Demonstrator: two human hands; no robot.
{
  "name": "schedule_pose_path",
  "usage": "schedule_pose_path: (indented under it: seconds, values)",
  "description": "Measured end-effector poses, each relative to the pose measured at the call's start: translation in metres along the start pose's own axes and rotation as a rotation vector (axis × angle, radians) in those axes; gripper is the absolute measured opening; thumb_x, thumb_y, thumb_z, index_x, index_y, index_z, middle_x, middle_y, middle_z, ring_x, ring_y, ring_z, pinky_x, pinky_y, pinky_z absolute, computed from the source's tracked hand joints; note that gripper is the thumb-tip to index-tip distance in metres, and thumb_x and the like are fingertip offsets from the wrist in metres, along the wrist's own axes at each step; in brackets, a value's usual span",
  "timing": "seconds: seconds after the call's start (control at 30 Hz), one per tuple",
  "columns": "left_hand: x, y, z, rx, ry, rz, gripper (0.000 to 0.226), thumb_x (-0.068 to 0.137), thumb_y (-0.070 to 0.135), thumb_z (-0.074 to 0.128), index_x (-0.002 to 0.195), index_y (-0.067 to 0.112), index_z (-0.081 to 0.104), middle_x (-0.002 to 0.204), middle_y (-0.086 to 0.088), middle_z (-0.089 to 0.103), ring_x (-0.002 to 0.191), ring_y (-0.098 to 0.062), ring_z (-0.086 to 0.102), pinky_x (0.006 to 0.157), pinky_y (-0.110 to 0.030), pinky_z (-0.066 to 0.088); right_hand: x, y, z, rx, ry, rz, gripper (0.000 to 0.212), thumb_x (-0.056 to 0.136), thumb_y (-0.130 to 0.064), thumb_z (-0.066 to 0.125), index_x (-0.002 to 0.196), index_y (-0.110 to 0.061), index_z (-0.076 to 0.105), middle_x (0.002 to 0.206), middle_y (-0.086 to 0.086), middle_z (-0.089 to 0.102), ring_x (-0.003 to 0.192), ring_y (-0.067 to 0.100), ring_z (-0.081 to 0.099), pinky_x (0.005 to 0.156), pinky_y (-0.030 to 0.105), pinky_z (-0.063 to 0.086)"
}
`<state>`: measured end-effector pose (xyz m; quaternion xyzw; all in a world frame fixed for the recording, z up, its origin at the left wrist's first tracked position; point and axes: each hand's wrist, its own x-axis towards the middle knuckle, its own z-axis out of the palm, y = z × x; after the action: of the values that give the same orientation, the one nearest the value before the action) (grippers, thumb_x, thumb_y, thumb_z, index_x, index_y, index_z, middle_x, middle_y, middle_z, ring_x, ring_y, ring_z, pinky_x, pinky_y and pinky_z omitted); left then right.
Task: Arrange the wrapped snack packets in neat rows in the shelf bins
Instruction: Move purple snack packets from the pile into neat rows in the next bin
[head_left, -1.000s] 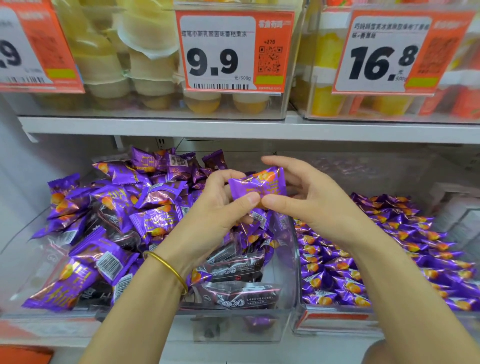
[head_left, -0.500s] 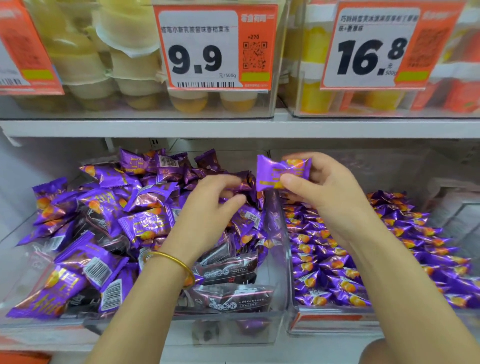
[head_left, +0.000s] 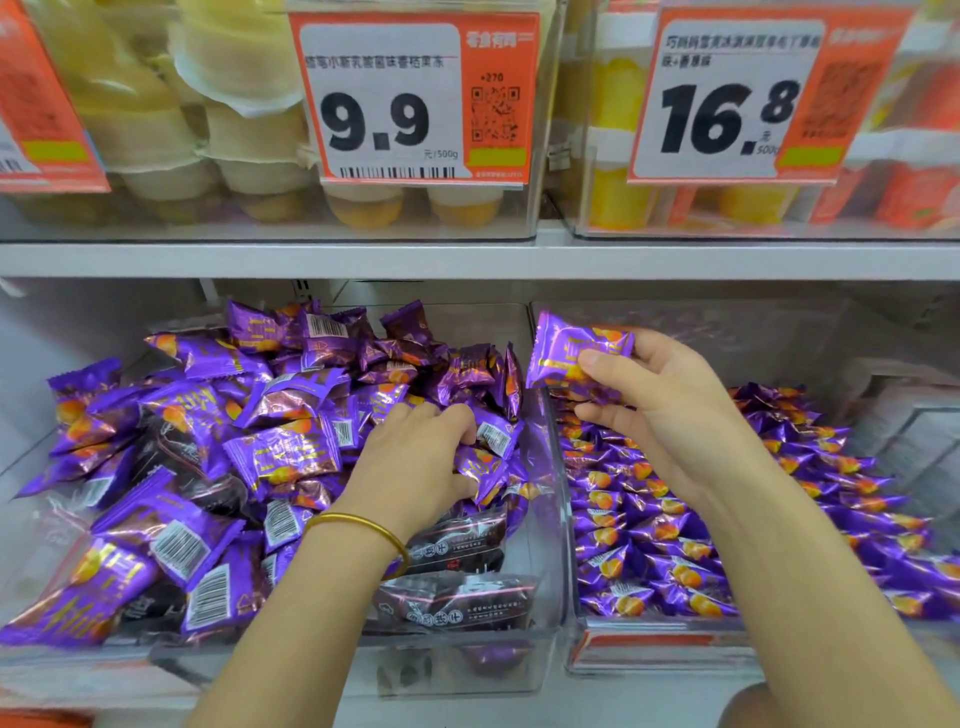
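My right hand (head_left: 660, 410) pinches one purple snack packet (head_left: 569, 353) between thumb and fingers, above the back left corner of the right clear bin (head_left: 649, 644). Small purple packets (head_left: 675, 540) lie in rows in that bin. My left hand (head_left: 415, 462), with a gold bangle on the wrist, reaches into the loose heap of larger purple packets (head_left: 280, 452) in the left clear bin (head_left: 543, 561); its fingers curl round a packet (head_left: 480, 467) near the bin's right wall. Dark wrapped packets (head_left: 457, 603) lie at the front of that bin.
A white shelf board (head_left: 467, 260) runs just above the bins. On it stand clear bins of yellow jelly cups (head_left: 244, 130) and orange-yellow cups (head_left: 737, 202), with price tags 9.9 (head_left: 410, 98) and 16.8 (head_left: 743, 98) hanging in front.
My left hand let go of the shared packet and dropped into the left heap, closing on another packet. My right hand carried the packet to the right, over the right bin.
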<state>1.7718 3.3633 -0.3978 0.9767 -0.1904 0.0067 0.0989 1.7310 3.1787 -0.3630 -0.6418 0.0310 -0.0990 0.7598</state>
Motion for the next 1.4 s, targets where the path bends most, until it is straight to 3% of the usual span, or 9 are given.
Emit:
schedule_pose_path:
  seconds: [0.2, 0.37, 0.57, 0.67, 0.77, 0.9, 1.07, 1.27, 1.4]
  values:
    - [0.002, 0.001, 0.000, -0.183, 0.105, 0.005, 0.064, 0.077, 0.024, 0.073, 0.132, 0.020, 0.041, 0.110, -0.002, 0.039, 0.114, -0.024, 0.038, 0.088, -0.026, 0.030, -0.001, -0.001, -0.003, 0.090, -0.108, 0.072, 0.013, 0.084, -0.005, 0.059, 0.096, -0.006, 0.064, 0.082, 0.005, 0.070, 0.068, 0.011, 0.064, 0.059, 0.021, 0.053]
    - [-0.004, 0.000, -0.016, -0.561, 0.315, -0.013, 0.036, 0.072, 0.018, 0.077, 0.098, 0.023, 0.053, 0.105, 0.000, 0.048, 0.092, -0.019, 0.052, 0.070, -0.018, 0.036, -0.003, -0.003, -0.009, 0.123, -0.201, 0.086, 0.022, 0.072, -0.013, 0.063, 0.092, -0.008, 0.067, 0.085, 0.005, 0.071, 0.074, 0.012, 0.065, 0.064, 0.022, 0.055]
    - [-0.014, 0.020, -0.034, -1.076, 0.191, 0.085, 0.042, 0.077, -0.006, 0.067, 0.102, 0.025, 0.055, 0.099, -0.014, 0.068, 0.083, -0.027, 0.066, 0.082, -0.047, 0.050, -0.006, -0.003, -0.006, 0.098, -0.310, 0.068, 0.029, 0.068, -0.006, 0.074, 0.096, -0.008, 0.069, 0.089, 0.007, 0.071, 0.078, 0.015, 0.066, 0.076, 0.028, 0.056]
    - [-0.009, 0.028, -0.034, -1.061, 0.248, 0.168, 0.051, 0.081, -0.012, 0.060, 0.109, 0.029, 0.050, 0.104, -0.004, 0.067, 0.081, -0.011, 0.064, 0.076, -0.033, 0.053, -0.007, -0.004, -0.005, 0.036, -0.300, 0.039, 0.036, 0.069, -0.007, 0.074, 0.104, -0.002, 0.067, 0.097, 0.013, 0.070, 0.089, 0.023, 0.065, 0.094, 0.041, 0.050]
    - [0.004, 0.036, -0.034, -0.907, 0.274, 0.240, 0.056, 0.078, -0.003, 0.065, 0.117, 0.030, 0.043, 0.098, 0.007, 0.066, 0.059, -0.011, 0.051, 0.060, -0.026, 0.046, -0.006, -0.010, -0.015, 0.048, -0.291, 0.015, 0.033, 0.065, -0.002, 0.077, 0.096, -0.005, 0.067, 0.089, 0.010, 0.072, 0.081, 0.021, 0.067, 0.086, 0.040, 0.053]
    - [0.022, 0.038, -0.028, -0.835, 0.266, 0.199, 0.048, 0.083, 0.010, 0.065, 0.124, 0.027, 0.047, 0.116, 0.004, 0.056, 0.079, -0.012, 0.060, 0.075, -0.019, 0.046, 0.009, -0.016, -0.050, 0.056, -0.078, 0.009, 0.038, 0.060, -0.018, 0.073, 0.094, -0.005, 0.067, 0.083, 0.006, 0.073, 0.075, 0.018, 0.067, 0.078, 0.032, 0.057]
    - [0.030, 0.039, -0.012, -0.856, 0.247, 0.134, 0.031, 0.090, 0.009, 0.054, 0.115, 0.028, 0.053, 0.119, 0.007, 0.058, 0.097, 0.011, 0.052, 0.079, 0.001, 0.038, 0.044, 0.001, -0.087, -0.115, 0.126, 0.052, 0.016, 0.080, 0.000, 0.064, 0.093, -0.008, 0.064, 0.091, 0.009, 0.068, 0.077, 0.016, 0.066, 0.087, 0.033, 0.053]
    - [0.035, 0.043, -0.008, -0.958, 0.255, 0.074, 0.028, 0.091, 0.006, 0.052, 0.110, 0.027, 0.055, 0.115, 0.003, 0.061, 0.100, -0.008, 0.061, 0.094, -0.037, 0.049, 0.090, 0.024, -0.063, -0.592, -0.144, 0.059, 0.011, 0.080, -0.010, 0.071, 0.085, -0.018, 0.065, 0.090, 0.005, 0.067, 0.088, 0.020, 0.063, 0.086, 0.033, 0.049]
    - [0.033, 0.042, -0.007, -0.973, 0.249, 0.061, 0.029, 0.091, 0.006, 0.051, 0.103, 0.032, 0.055, 0.113, 0.006, 0.062, 0.100, -0.009, 0.061, 0.094, -0.038, 0.049, 0.103, 0.048, -0.055, -0.642, -0.137, 0.045, 0.017, 0.078, -0.011, 0.073, 0.094, -0.015, 0.067, 0.098, 0.005, 0.070, 0.095, 0.023, 0.065, 0.091, 0.036, 0.051]
